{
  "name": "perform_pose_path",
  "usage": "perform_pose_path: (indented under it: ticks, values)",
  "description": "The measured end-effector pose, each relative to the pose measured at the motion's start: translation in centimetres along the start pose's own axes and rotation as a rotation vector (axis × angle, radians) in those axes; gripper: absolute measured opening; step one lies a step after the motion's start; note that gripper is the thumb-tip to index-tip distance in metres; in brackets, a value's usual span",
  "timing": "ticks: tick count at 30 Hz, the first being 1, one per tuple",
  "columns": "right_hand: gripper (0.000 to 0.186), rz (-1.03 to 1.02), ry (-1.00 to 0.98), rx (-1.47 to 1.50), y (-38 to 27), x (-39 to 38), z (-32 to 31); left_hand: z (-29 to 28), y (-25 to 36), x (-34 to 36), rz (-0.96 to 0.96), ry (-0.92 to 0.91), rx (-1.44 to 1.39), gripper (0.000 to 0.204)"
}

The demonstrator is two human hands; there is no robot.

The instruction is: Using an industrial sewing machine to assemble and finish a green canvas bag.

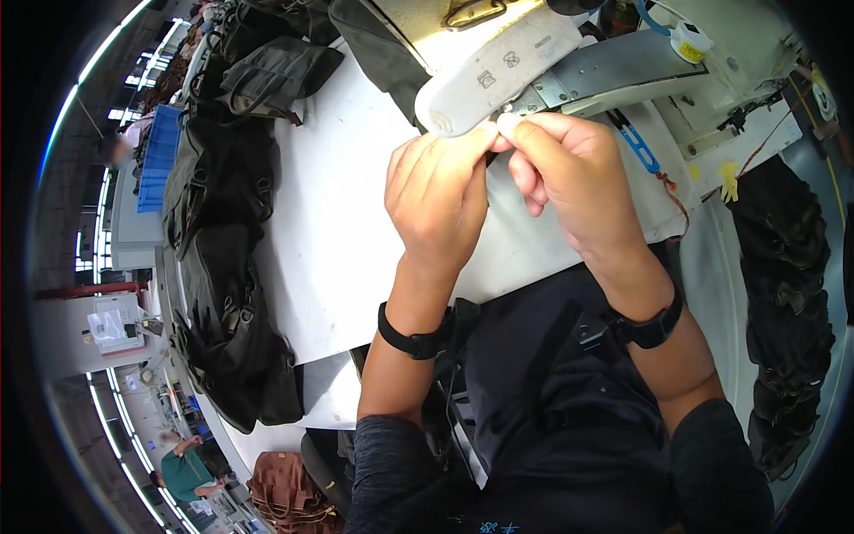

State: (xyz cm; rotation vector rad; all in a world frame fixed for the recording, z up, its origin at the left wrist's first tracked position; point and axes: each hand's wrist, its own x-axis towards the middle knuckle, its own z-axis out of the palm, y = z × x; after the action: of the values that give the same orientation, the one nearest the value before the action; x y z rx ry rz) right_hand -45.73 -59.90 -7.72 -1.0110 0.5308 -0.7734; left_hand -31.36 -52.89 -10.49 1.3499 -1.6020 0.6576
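Observation:
My left hand point(436, 196) is closed, its fingertips pinched beneath the sewing machine's rounded white head point(480, 76), near its metal bed plate point(605, 71). My right hand point(578, 187) is closed too, thumb and forefinger together just beside the left fingertips, the other fingers curled. Whatever lies between the fingertips at the needle area is too small and hidden to name. Blue thread snips point(636, 142) with an orange cord rest to the right of my right hand, on the white work surface point(329, 231).
Dark bags point(222, 311) line the table's left side; more dark goods point(783, 303) hang at right. A brown bag point(285, 489) is at lower left, a blue crate point(158, 156) beyond the table. A person in green point(187, 472) works in the background. A yellow glove-like item point(729, 178) sits at right.

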Motion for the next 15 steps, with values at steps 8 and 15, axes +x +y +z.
perform_pose_path:
  ticks: [8, 15]
  values:
    - [0.022, 0.028, -0.048, -0.139, -0.4, -0.2, -1.5, 0.2, -0.3, 0.6, 0.047, 0.014, 0.083, 0.030]
    - [0.022, -0.199, 0.011, -0.304, -1.8, 1.4, -1.9, -0.1, 0.3, 0.8, 0.015, -0.033, 0.117, 0.024]
